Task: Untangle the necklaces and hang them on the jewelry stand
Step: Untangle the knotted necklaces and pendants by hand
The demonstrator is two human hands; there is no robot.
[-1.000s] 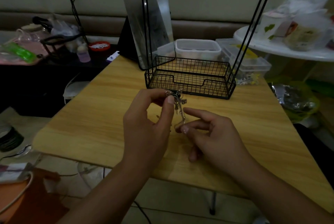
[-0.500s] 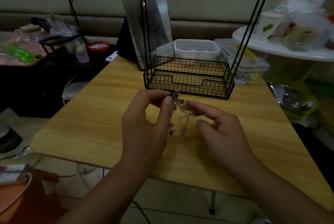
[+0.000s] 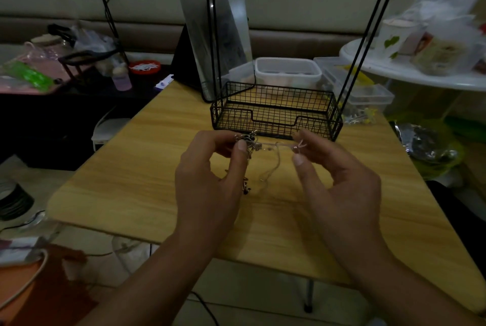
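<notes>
Necklaces above cluttered wooden table

I can read no words, numbers or brand names anywhere around my hands. The white cup far off to the right of my right hand carries green leaf shapes only, no lettering.

Both hands pinching tangled necklaces, jewelry stand behind
</notes>
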